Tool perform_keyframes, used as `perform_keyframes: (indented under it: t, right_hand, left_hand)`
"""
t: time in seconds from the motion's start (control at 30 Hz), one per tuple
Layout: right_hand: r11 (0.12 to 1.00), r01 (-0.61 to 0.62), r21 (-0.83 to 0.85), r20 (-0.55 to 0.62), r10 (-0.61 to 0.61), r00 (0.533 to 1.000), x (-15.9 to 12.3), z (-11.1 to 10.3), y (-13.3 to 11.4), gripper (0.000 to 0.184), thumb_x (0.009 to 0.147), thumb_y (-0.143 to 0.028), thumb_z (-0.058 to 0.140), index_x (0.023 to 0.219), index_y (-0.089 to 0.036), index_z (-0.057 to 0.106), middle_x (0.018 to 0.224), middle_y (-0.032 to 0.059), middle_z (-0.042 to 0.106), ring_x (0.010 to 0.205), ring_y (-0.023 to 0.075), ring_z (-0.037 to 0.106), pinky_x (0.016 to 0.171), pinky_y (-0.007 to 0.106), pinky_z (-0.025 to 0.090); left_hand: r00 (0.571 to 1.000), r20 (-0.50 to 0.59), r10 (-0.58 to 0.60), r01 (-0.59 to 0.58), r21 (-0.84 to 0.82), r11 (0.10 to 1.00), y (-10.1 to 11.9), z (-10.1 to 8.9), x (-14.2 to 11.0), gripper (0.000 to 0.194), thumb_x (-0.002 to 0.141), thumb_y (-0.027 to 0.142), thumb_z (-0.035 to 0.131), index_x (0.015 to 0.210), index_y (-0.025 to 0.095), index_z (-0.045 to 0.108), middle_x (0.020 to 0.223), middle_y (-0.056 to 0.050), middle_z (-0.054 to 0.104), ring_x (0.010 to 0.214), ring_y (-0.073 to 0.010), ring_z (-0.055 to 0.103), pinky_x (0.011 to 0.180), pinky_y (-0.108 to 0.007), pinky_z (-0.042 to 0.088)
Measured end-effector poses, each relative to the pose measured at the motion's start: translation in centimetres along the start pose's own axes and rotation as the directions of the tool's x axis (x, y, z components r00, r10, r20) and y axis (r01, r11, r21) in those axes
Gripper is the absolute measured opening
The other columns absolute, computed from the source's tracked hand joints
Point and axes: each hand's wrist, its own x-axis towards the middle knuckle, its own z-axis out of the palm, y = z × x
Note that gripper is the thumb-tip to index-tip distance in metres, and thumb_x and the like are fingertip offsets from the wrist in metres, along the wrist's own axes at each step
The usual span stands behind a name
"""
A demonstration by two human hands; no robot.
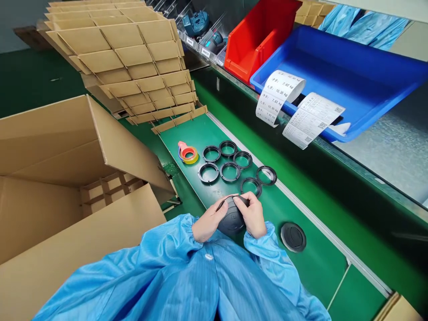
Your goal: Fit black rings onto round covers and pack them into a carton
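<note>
Between my two hands is a round black cap (231, 219) with a raised mark on its face. My left hand (210, 219) grips its left edge, thumb on top, and my right hand (251, 215) grips the other side with its thumb near the upper rim. What lies beneath the cap is hidden. Just beyond my fingers, several black rings (230, 171) lie on the green work surface (287, 205). One ring (266, 175) leans up at the surface's far edge. Right of my right sleeve rests a similar black round cap (293, 236).
An open cardboard box (127, 214) with dividers inside stands at left. Stacked cardboard dividers (133, 49) rise behind it. A yellow tape roll (190, 155) lies left of the rings. Beyond are a red bin (245, 55), a blue tray (371, 67) and printed labels (309, 119).
</note>
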Motion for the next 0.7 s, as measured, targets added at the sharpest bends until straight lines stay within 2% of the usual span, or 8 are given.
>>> perform_keyframes:
  t: [0.07,0.13,0.23,0.33,0.43,0.57,0.63,0.7]
  right_hand:
    - [1.0,-0.002,0.017,-0.046,0.003,0.999,0.0,0.1,-0.1,0.034,0.073,-0.048,0.081,0.069,-0.021,0.06,0.069,-0.0032,0.056,0.072,0.0162,0.051,0.069,0.028,0.041]
    - [0.995,-0.022,0.1,-0.028,0.025,0.999,-0.1,-0.3,-0.4,0.033,0.073,-0.048,0.081,0.071,-0.02,0.063,0.07,-0.0026,0.058,0.072,0.0165,0.052,0.07,0.029,0.043]
    - [0.957,-0.088,0.275,0.082,0.068,0.994,-0.3,-1.4,-0.8,0.033,0.077,-0.051,0.078,0.087,-0.02,0.071,0.083,0.0018,0.069,0.081,0.0196,0.06,0.077,0.033,0.048]
    - [0.896,-0.176,0.407,0.173,0.114,0.978,-0.8,-2.3,-1.0,0.038,0.075,-0.05,0.081,0.098,-0.021,0.075,0.094,0.0042,0.073,0.09,0.0219,0.063,0.085,0.036,0.048]
    - [0.906,-0.176,0.385,0.099,0.149,0.984,-1.1,-2.2,-0.8,0.035,0.067,-0.047,0.088,0.085,-0.021,0.073,0.083,0.0011,0.069,0.08,0.0189,0.06,0.077,0.032,0.047]
    - [0.916,-0.157,0.368,-0.034,0.182,0.983,-1.1,-1.2,-0.4,0.035,0.067,-0.046,0.089,0.072,-0.02,0.066,0.069,-0.0036,0.059,0.069,0.0142,0.05,0.067,0.027,0.04]
    - [0.91,-0.157,0.383,-0.079,0.201,0.976,-1.0,-0.9,-0.3,0.037,0.067,-0.047,0.088,0.069,-0.02,0.063,0.067,-0.0044,0.057,0.067,0.0134,0.047,0.065,0.027,0.039]
    - [0.897,-0.164,0.41,-0.094,0.22,0.971,-0.9,-0.8,-0.2,0.04,0.069,-0.053,0.085,0.07,-0.02,0.063,0.068,-0.004,0.057,0.067,0.0137,0.048,0.066,0.027,0.04]
  left_hand:
    - [1.0,0.008,0.011,-0.012,0.057,0.998,0.2,-0.1,0.1,0.06,0.088,0.062,0.064,0.135,0.024,0.062,0.138,-0.01,0.061,0.128,-0.0304,0.054,0.11,-0.04,0.045]
    - [0.999,0.046,-0.02,0.02,-0.009,1.0,0.6,-0.1,0.5,0.063,0.087,0.062,0.065,0.136,0.023,0.061,0.136,-0.011,0.062,0.127,-0.0311,0.055,0.107,-0.04,0.047]
    - [0.988,0.122,-0.098,0.114,-0.14,0.984,1.5,-0.1,1.0,0.066,0.086,0.061,0.067,0.138,0.021,0.058,0.132,-0.013,0.064,0.121,-0.0317,0.06,0.098,-0.041,0.051]
    - [0.974,0.162,-0.159,0.183,-0.146,0.972,1.8,0.0,1.2,0.066,0.088,0.06,0.066,0.141,0.021,0.055,0.132,-0.014,0.064,0.118,-0.031,0.062,0.093,-0.039,0.052]
    - [0.978,0.154,-0.142,0.159,-0.103,0.982,1.6,0.3,1.2,0.064,0.088,0.06,0.066,0.139,0.022,0.057,0.138,-0.014,0.061,0.123,-0.0306,0.059,0.098,-0.039,0.05]
    - [0.985,0.144,-0.093,0.09,0.026,0.996,1.2,0.6,1.5,0.059,0.089,0.06,0.065,0.136,0.024,0.061,0.148,-0.009,0.054,0.133,-0.0289,0.05,0.116,-0.039,0.036]
    - [0.976,0.174,-0.132,0.132,0.015,0.991,1.3,0.4,2.0,0.062,0.088,0.063,0.064,0.137,0.024,0.06,0.148,-0.009,0.053,0.132,-0.0304,0.051,0.116,-0.042,0.036]
    - [0.96,0.21,-0.185,0.207,-0.086,0.975,1.5,0.1,2.6,0.069,0.089,0.07,0.056,0.141,0.026,0.055,0.145,-0.011,0.056,0.128,-0.0322,0.054,0.11,-0.046,0.042]
